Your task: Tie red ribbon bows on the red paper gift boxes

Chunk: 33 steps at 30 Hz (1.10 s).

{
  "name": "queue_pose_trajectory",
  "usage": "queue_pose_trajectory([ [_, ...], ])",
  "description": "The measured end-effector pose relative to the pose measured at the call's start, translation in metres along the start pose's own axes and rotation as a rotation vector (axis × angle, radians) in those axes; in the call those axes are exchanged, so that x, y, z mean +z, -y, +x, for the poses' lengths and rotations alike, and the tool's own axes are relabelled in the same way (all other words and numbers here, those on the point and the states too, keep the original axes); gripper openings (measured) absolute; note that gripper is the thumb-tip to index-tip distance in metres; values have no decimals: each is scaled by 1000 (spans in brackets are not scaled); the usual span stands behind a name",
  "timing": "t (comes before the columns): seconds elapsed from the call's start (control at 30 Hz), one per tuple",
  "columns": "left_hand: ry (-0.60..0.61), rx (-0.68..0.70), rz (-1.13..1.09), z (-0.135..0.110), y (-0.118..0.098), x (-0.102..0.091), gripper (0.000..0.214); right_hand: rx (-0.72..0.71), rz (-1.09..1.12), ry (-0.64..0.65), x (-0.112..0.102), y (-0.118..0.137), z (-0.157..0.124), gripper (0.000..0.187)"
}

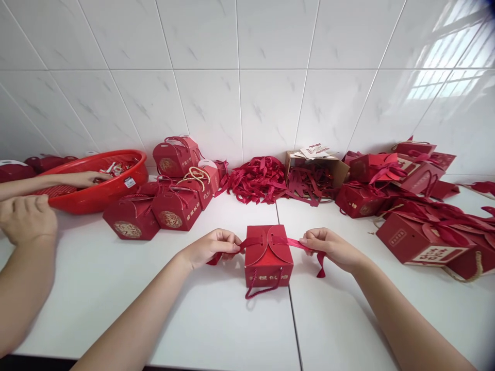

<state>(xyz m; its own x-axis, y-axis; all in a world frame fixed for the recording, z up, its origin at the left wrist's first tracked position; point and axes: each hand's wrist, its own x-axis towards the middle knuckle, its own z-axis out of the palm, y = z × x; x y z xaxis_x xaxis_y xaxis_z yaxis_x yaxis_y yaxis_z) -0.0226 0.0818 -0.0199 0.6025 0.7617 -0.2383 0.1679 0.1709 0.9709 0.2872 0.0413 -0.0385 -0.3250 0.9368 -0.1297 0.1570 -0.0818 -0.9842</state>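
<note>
A white surface (216,330) meets a tiled wall (276,36). There the red box (266,263) sits between left grip (216,245), slightly nearer, and right grip (329,246), each pinching 1 side of the ribbon (293,242) threaded crosswise through its top.

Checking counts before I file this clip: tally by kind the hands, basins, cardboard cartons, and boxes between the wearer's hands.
Wearer's hands: 2 (left hand, right hand)
Other hands, at left: 2 (far hand, near hand)
Red basin: 1
Cardboard carton: 1
Red box, between wearer's hands: 1
Total: 7
</note>
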Motion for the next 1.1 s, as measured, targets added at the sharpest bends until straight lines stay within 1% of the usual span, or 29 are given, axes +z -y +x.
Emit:
queue_pose_trajectory([
  [0.17, 26, -26, 109, 0, 1, 4, 42, 50, -120, 16, 14, -7, 4, 49],
  [0.27, 41, -30, 147, 1, 2, 5, 46, 33, -128, 43, 23, -12, 7, 51],
  [0.33, 56, -36, 156, 2, 3, 5, 49, 21, -137, 41, 25, -14, 8, 53],
  [0.47, 83, -85, 171, 2, 4, -2, 51, 27, -167, 20, 18, -12, 7, 56],
  [0.6, 62, -132, 160, 2, 4, -14, 51, 8, -222, -62, 3, -4, 1, 56],
  [0.7, 51, -166, 154, 3, 5, -21, 55, 8, -207, -45, -6, 1, -4, 55],
  [0.8, 40, -191, 167, 6, 7, -21, 58, 14, -193, -9, -9, 1, -5, 54],
  [0.93, -17, -177, 218, 8, 7, -12, 58, 13, -161, 32, -2, -2, -1, 55],
  [1.0, -78, -138, 263, 5, 5, -9, 52, 7, -118, 36, 3, -3, 0, 57],
  [1.07, -159, -71, 299, -3, 3, -9, 43, 21, -123, -14, 5, -3, -1, 54],
  [1.1, -242, -17, 328, -8, 3, -10, 45, 30, -148, -74, 5, -2, -4, 50],
])
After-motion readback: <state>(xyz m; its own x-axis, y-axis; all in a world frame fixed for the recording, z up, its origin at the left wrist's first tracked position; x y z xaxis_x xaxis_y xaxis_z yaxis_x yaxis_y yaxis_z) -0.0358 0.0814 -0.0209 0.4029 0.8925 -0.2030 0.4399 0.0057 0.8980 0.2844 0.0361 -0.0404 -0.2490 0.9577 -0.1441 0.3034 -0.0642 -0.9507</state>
